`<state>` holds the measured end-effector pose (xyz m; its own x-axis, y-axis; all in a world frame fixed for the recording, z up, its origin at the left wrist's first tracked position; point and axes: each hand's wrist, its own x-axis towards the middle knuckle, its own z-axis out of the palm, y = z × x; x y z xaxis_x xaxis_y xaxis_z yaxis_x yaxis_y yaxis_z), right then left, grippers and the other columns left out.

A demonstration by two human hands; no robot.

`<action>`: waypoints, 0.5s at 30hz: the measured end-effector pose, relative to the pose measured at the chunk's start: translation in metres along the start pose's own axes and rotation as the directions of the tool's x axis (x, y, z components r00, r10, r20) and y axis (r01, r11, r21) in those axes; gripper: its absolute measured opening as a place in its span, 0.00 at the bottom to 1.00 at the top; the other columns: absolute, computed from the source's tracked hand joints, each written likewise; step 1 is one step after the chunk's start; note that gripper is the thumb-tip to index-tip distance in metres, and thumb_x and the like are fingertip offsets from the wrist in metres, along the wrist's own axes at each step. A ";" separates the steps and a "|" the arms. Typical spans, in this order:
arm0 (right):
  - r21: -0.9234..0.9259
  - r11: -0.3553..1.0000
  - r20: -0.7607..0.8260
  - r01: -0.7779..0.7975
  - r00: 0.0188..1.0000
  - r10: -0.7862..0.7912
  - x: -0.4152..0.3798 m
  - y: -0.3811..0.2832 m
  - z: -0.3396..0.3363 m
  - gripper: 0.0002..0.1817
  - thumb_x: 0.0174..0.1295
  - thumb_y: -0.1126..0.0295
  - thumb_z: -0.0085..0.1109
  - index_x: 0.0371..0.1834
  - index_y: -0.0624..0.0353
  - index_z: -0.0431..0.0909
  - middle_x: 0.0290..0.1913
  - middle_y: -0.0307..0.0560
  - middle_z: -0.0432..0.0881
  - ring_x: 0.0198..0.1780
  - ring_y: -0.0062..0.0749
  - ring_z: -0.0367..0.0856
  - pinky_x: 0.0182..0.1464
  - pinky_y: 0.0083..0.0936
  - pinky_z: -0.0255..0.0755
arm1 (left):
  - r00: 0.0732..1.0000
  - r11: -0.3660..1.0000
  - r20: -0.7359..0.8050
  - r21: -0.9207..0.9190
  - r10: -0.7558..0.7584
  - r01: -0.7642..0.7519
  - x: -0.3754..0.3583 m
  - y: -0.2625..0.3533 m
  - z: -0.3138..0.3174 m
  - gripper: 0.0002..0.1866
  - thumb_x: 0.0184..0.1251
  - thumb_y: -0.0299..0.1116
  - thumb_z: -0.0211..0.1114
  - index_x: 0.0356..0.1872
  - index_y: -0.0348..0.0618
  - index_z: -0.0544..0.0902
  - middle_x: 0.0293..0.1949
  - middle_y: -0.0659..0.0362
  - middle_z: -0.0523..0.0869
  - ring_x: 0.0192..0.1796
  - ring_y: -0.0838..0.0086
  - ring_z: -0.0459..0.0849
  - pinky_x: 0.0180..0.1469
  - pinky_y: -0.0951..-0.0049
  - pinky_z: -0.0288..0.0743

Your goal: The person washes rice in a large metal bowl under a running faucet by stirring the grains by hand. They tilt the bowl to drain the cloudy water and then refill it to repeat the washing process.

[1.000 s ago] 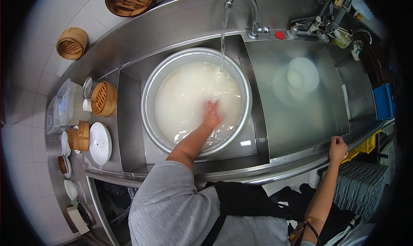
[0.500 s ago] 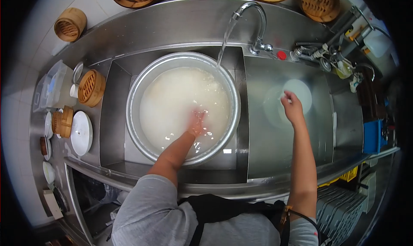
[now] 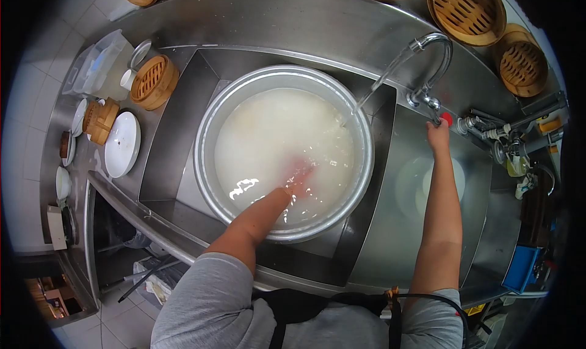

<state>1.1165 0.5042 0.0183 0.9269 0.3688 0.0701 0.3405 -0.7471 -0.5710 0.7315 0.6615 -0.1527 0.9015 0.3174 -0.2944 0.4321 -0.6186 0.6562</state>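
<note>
A large metal pot (image 3: 215, 117) full of cloudy white water sits in the left sink basin (image 3: 177, 129). My left hand (image 3: 299, 177) is under the milky water near the pot's front right, its fingers blurred by the water. A curved tap (image 3: 434, 62) pours a stream of water into the pot's right side. My right hand (image 3: 438, 134) reaches up to the tap's handle by the red knob (image 3: 447, 118) and closes on it.
The right sink basin (image 3: 421, 227) holds a white plate under water. Bamboo steamers (image 3: 467, 12) stand behind the sinks and at the left (image 3: 152, 80). White plates (image 3: 122, 144), small dishes and a clear plastic box (image 3: 101, 62) fill the left counter. A blue bin (image 3: 520, 268) is at far right.
My right hand went from the sink's front edge, across the right basin, up to the tap handle. My left hand stayed in the pot's water. The view swung left.
</note>
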 end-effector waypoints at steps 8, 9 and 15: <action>0.032 0.999 0.049 -0.023 0.999 0.022 -0.001 0.005 -0.009 0.27 0.48 0.63 0.58 0.50 0.64 0.64 0.34 0.50 0.75 0.39 0.39 0.75 0.43 0.28 0.66 | 0.999 0.950 -0.047 0.312 0.003 0.012 0.000 0.012 -0.001 0.41 0.46 0.53 0.57 0.63 0.54 0.53 0.63 0.50 0.54 0.66 0.53 0.44 0.65 0.53 0.38; 0.043 0.999 0.048 -0.026 0.999 0.024 -0.001 0.006 -0.007 0.27 0.48 0.63 0.58 0.51 0.63 0.64 0.34 0.50 0.75 0.39 0.39 0.75 0.43 0.28 0.66 | 0.998 0.945 -0.026 0.321 -0.057 0.063 -0.002 0.018 -0.005 0.42 0.46 0.54 0.57 0.63 0.54 0.52 0.63 0.50 0.53 0.66 0.52 0.43 0.64 0.52 0.38; 0.098 0.990 0.070 -0.104 0.993 0.097 0.005 0.020 0.001 0.28 0.47 0.62 0.59 0.53 0.59 0.63 0.35 0.49 0.76 0.40 0.38 0.75 0.45 0.28 0.66 | 0.995 0.902 0.044 0.427 -0.086 0.059 0.001 0.012 0.001 0.43 0.48 0.60 0.51 0.64 0.54 0.48 0.65 0.50 0.43 0.67 0.53 0.37 0.62 0.43 0.33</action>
<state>1.1284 0.4914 0.0067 0.9421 0.3325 -0.0433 0.2255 -0.7238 -0.6522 0.7374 0.6538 -0.1452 0.8613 0.3375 -0.3798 0.4543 -0.8463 0.2782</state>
